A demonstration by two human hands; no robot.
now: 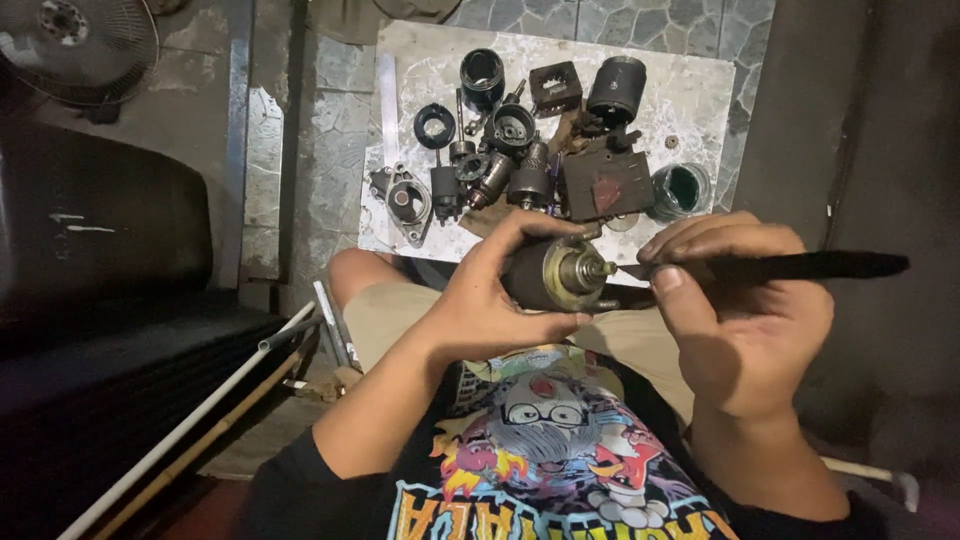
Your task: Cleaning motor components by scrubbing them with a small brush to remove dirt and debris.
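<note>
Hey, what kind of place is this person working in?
Probably a small, informal motor repair spot set up on the ground. Dismantled metal motor parts lie spread on a white board over a stone floor, and the left hand holds a motor part while the right hand holds a black tool.

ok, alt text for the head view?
Seen from above, a seated person's left hand grips a dark cylindrical motor part while the right hand points a black brush at its shaft end. Dismantled metal parts lie on a pale board ahead.
</note>
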